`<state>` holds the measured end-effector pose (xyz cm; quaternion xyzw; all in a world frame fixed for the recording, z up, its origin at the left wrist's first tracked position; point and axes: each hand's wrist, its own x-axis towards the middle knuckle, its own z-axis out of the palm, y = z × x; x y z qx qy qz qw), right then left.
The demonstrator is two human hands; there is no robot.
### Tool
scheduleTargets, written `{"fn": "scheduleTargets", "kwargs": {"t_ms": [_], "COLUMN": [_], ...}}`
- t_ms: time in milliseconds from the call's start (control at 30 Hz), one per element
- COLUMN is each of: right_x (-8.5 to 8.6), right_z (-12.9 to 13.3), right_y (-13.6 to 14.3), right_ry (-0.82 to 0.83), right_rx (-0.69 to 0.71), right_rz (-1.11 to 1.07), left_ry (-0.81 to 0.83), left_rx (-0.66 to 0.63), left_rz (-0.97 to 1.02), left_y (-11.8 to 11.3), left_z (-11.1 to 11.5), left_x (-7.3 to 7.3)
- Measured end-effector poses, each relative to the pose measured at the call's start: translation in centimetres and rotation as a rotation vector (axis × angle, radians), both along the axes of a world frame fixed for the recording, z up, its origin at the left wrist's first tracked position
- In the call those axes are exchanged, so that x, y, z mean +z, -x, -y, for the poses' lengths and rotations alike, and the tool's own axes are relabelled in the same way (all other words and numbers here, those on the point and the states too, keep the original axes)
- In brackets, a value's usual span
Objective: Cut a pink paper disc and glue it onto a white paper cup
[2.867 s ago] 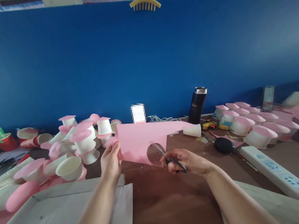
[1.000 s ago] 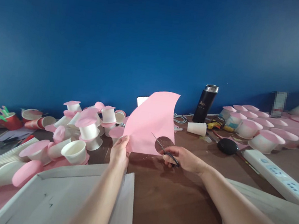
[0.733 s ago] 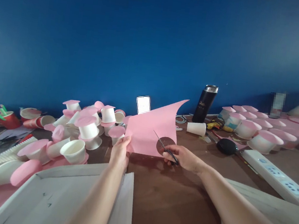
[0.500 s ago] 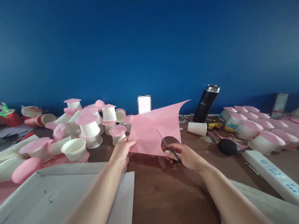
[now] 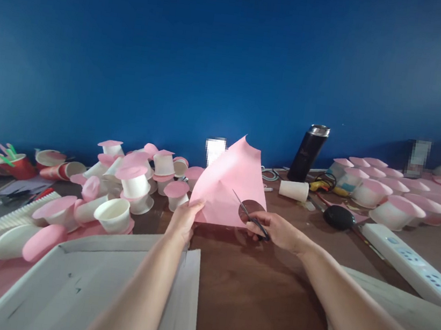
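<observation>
A sheet of pink paper (image 5: 233,188) is held up over the brown table, its top edge curling. My left hand (image 5: 184,219) pinches its lower left corner. In my right hand (image 5: 271,228) is a pair of dark-handled scissors (image 5: 256,225), its blades pointing up and left across the paper. A round hole shows in the sheet's lower right part, just above my right hand. Whether the blades are cutting the paper cannot be made out.
White cups with pink paper discs (image 5: 136,182) crowd the left; similar cups (image 5: 397,210) stand at right. A black bottle (image 5: 308,154), a lying cup (image 5: 293,190), a black mouse (image 5: 338,217) and a power strip (image 5: 411,260) are right of the paper. A white box (image 5: 87,283) lies front left.
The pink sheet has bent and turned, its raised upper corner shifting left. Both hands keep their hold, in nearly the same places. The view has shifted slightly.
</observation>
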<state>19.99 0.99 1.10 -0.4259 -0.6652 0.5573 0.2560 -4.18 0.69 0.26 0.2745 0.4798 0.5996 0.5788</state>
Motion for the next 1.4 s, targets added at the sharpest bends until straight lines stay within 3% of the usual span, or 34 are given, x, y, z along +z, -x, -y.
{"fn": "scheduleTargets", "kwargs": {"t_ms": [233,667,967,1400], "right_x": [-0.4,-0.1,0.5,-0.2], "right_z": [0.1,0.4,0.7,0.4], "right_y": [0.4,1.0,1.4,1.2], "right_ry": [-0.016,-0.090,-0.080,-0.145], "right_rx": [-0.017,-0.051,-0.113,-0.126], "right_rz": [-0.006,0.041,0.007,-0.043], "left_ry": [0.000,-0.060,-0.056,-0.010], "left_rx": [0.072,0.074,0.058,0.019], "left_rz": [0.004,-0.057,-0.072,-0.028], "left_y": [-0.3,-0.2,0.0,-0.3], "left_z": [-0.2,-0.8,-0.9,-0.6], "left_x": [-0.2,-1.5,-1.7,-0.9]}}
